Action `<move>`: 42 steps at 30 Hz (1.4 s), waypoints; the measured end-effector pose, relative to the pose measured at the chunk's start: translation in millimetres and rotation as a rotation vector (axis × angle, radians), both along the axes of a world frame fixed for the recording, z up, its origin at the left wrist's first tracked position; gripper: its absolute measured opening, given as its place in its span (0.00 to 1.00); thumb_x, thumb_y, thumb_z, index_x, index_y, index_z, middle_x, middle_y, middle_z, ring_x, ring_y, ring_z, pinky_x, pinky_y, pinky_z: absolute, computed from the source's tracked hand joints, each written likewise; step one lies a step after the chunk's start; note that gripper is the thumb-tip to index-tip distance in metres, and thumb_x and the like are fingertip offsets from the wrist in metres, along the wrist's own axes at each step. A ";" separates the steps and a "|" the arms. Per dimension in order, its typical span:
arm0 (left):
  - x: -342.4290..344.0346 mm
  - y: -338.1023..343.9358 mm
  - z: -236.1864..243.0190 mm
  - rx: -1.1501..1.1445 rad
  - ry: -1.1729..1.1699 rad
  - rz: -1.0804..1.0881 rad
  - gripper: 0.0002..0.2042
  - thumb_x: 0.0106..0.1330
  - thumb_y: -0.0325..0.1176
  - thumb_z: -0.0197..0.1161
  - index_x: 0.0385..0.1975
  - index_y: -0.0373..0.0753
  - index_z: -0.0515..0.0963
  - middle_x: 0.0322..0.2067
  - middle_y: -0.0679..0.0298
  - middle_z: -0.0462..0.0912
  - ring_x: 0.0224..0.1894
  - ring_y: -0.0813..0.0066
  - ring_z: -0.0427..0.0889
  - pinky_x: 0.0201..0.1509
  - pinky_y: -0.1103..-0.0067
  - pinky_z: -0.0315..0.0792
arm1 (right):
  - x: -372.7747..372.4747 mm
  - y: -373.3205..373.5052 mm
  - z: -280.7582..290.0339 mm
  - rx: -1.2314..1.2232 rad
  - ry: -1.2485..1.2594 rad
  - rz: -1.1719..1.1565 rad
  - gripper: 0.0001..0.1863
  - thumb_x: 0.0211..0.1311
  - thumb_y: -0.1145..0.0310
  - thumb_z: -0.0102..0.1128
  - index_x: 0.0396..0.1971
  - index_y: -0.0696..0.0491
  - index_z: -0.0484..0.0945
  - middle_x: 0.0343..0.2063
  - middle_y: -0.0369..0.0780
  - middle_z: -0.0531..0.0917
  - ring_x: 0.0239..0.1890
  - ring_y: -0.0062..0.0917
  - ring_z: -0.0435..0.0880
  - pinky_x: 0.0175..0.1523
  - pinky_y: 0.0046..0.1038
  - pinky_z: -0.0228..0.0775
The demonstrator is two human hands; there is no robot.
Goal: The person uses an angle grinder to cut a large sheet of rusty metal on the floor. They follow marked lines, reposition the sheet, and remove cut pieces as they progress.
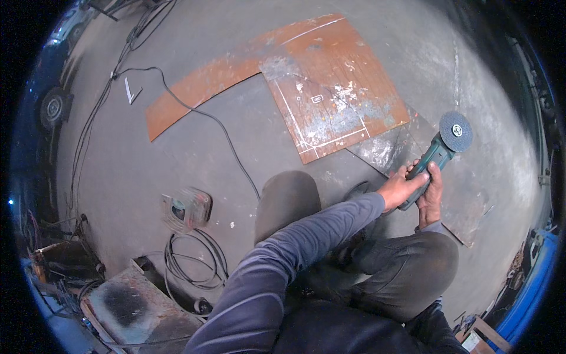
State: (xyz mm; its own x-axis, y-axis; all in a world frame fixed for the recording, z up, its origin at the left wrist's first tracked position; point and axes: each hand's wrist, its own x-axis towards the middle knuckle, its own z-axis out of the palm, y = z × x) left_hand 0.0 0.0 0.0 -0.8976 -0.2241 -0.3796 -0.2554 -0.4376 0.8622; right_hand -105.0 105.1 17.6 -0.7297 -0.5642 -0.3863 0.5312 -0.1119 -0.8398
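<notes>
A dark green angle grinder (423,177) with a round grey disc (456,131) is held off the floor at the right, its disc end pointing up and away. My left hand (398,192) reaches across and is closed around the rear of its body. From the other side, my right hand (433,192) grips the same body, thumb lying along it. Beyond my knees lies a rusty, paint-spotted steel sheet (336,88) with white marked lines. It is L-shaped, with a long strip running to the left. The grinder is apart from the sheet.
Black cables (227,133) run over the concrete floor, one crossing the strip. A white angled piece (131,91) lies at the left. Nearer stand a reddish reel-like device (187,207), a coiled cable (194,259) and a worn metal box (138,307). Blue metalwork (533,283) edges the right.
</notes>
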 end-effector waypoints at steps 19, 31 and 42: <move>32.9 -7.6 39.6 -0.253 -0.022 -0.014 0.50 0.65 0.56 0.69 0.75 0.29 0.53 0.65 0.36 0.74 0.67 0.43 0.76 0.71 0.62 0.69 | 13.6 12.9 6.9 -0.138 -0.091 -0.066 0.34 0.71 0.45 0.63 0.62 0.57 0.69 0.43 0.47 0.83 0.46 0.40 0.86 0.52 0.47 0.83; 37.8 -5.7 19.2 -0.265 0.119 -0.064 0.51 0.70 0.53 0.65 0.80 0.34 0.40 0.72 0.42 0.67 0.69 0.42 0.73 0.73 0.62 0.67 | 23.7 5.9 18.3 -0.027 -0.028 -0.030 0.31 0.66 0.55 0.64 0.61 0.60 0.70 0.51 0.48 0.82 0.53 0.40 0.84 0.59 0.46 0.81; 41.8 -17.7 26.6 -0.237 0.140 -0.144 0.48 0.74 0.54 0.60 0.80 0.34 0.39 0.74 0.39 0.61 0.74 0.40 0.66 0.76 0.63 0.62 | 17.2 1.8 8.2 -0.063 -0.040 -0.007 0.26 0.68 0.56 0.63 0.56 0.59 0.73 0.43 0.44 0.84 0.46 0.33 0.86 0.56 0.38 0.81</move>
State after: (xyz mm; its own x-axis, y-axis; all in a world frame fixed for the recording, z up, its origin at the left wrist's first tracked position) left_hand 41.8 -17.7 26.6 -0.9663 -0.1586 -0.2027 -0.1719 -0.1883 0.9669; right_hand -87.8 106.9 25.8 -0.7187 -0.5831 -0.3788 0.5630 -0.1682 -0.8092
